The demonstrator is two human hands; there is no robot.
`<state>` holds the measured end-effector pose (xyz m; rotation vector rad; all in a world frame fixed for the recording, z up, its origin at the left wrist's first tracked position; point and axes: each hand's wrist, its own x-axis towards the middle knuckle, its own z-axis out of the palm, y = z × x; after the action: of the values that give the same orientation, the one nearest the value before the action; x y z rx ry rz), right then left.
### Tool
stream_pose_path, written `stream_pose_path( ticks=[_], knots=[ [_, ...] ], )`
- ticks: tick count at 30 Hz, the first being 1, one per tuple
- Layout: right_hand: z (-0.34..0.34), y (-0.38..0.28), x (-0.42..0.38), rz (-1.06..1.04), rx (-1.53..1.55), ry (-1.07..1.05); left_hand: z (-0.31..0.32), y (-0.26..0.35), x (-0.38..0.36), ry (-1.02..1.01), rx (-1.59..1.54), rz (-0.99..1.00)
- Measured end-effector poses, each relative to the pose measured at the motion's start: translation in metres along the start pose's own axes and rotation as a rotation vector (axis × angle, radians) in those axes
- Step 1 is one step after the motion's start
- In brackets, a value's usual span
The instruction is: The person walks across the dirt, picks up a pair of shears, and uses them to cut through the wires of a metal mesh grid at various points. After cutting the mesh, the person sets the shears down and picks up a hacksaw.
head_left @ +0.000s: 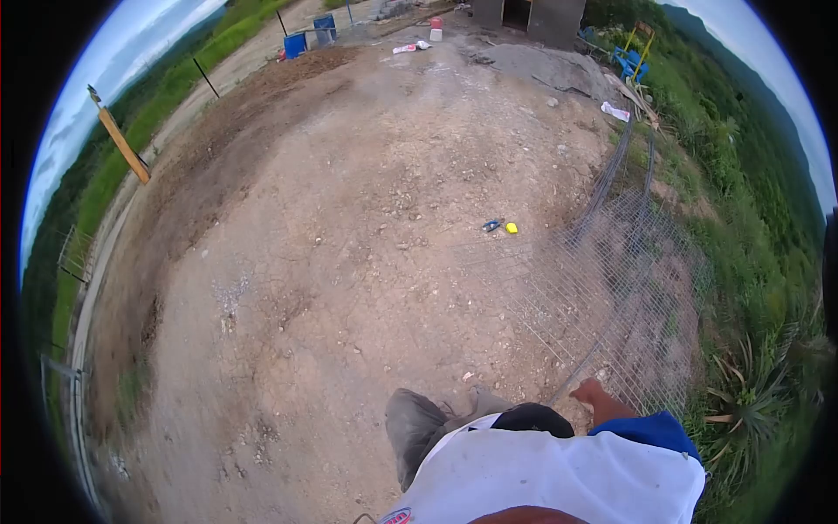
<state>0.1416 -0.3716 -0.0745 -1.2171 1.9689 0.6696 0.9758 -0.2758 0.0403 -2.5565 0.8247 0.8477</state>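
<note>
I stand on bare dirt ground (349, 262). My right hand (597, 395), at the end of a blue sleeve, is at the near edge of a large sheet of wire mesh (611, 288) that lies on the ground to my right, and its fingers look closed on the mesh's edge rod. My left hand is out of view. My grey shoe (412, 426) is set forward below me. A small yellow object (511, 228) and a blue one (493, 225) lie together on the dirt by the far corner of the mesh.
Grass and spiky plants (751, 402) slope away on the right. Blue barrels (295, 44) and a building (532, 13) stand far ahead. A leaning wooden post (122, 140) and a wire fence (70, 375) are on the left. A white bag (615, 111) lies far right.
</note>
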Motion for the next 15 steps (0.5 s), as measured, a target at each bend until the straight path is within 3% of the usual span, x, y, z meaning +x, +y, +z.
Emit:
stream_pose_path(
  ticks=[4, 7, 9, 10, 12, 15],
  knots=[
    [-0.101, -0.075, -0.011, 0.107, -0.010, -0.002, -0.063, 0.124, 0.065, -0.055, -0.074, 0.120],
    [-0.148, -0.117, 0.023, 0.171, -0.056, 0.058, -0.102, 0.201, 0.155, -0.117, -0.005, 0.231],
    [-0.172, -0.130, 0.048, 0.143, -0.095, 0.004, -0.132, 0.249, 0.224, -0.162, 0.135, 0.339],
    [-0.230, -0.171, 0.022, 0.226, -0.078, -0.032, -0.152, 0.271, 0.258, -0.182, 0.213, 0.383],
    [-0.252, -0.193, 0.047, 0.327, 0.013, -0.035, -0.191, 0.303, 0.318, -0.218, 0.352, 0.455],
    [-0.282, -0.260, 0.072, 0.177, -0.036, 0.079, -0.268, 0.347, 0.414, -0.186, 0.688, 0.653]
  ],
)
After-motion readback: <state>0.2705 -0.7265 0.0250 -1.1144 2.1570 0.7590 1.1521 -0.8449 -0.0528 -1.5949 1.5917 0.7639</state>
